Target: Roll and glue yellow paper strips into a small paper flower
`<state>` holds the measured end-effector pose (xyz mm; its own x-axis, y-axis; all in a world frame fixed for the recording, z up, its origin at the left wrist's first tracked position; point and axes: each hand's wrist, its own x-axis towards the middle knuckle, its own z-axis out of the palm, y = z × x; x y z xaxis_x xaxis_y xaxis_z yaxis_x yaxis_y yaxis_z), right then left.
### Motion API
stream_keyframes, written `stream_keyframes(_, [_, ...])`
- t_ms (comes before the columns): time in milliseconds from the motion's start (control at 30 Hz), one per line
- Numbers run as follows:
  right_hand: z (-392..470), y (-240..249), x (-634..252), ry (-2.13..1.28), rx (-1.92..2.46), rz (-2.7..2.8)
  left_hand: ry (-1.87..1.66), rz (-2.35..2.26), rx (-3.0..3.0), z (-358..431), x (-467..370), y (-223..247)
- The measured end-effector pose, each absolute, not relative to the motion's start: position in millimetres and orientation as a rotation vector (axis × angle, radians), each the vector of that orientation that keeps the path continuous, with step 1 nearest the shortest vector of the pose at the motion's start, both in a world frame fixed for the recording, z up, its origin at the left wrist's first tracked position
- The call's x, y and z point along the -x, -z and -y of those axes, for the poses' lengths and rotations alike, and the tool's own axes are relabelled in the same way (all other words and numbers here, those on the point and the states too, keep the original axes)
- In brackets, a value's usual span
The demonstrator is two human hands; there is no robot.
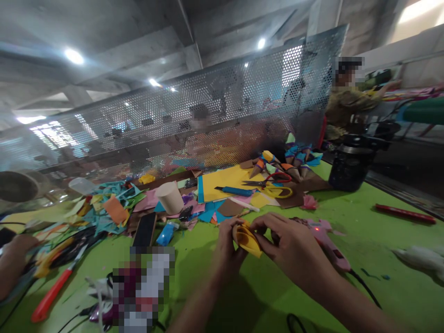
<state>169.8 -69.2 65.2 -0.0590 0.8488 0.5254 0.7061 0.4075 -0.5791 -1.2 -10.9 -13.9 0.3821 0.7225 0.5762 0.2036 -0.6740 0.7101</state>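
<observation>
Left hand (229, 240): grasping the brown outer side of the paper cone (250, 240). Right hand (294, 245): pinching the yellow rim between thumb and fingers. The cone is held above the table (381, 245), left of the glue gun (329, 245), mouth facing the wearer. Whether its seam is bonded cannot be told.

The glue gun lies just beside the right hand, red light lit. Its cord (367, 289) runs toward the near edge. Beyond the gun, to its left, are the cutter (237, 191), the yellow sheet (222, 178) and scissors (256, 183). The phone (144, 230) and white roll (169, 198) are farther left of it. The pen (404, 214) is to its right; the bottle (350, 162) stands beyond it.

Caution:
- Excess finger pressure may crease or flatten the thin cone wall.
- Releasing the rim while the seam is unbonded may let the paper spring open.
- The gun may be hot. A sideways shift of the right hand could cause a burn or mark the paper.
- A forearm catching the cord could drag the gun.
- A reach among the scraps left of the gun could meet a sharp edge.
</observation>
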Motion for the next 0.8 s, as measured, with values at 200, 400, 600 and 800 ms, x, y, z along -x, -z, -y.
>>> stream_keyframes(200, [68.8, -65.5, -170.2, -0.228, 1.329, 1.828, -1.183, -0.743, -1.999, 16.5, 1.4, 2.6])
stream_keyframes(400, [71.6, -68.1, -169.3, -0.233, 1.315, 1.846, -1.106, -0.713, -1.839, 19.0, 3.2, 1.5])
stream_keyframes(600, [77.8, -74.4, -167.8, -0.297, 1.218, 1.849, -1.052, -0.702, -1.642, 19.6, 4.3, 5.5])
stream_keyframes(800, [78.8, -76.2, -169.2, -0.203, 1.176, 1.907, -0.997, -0.758, -1.463, 22.5, 6.8, 6.7])
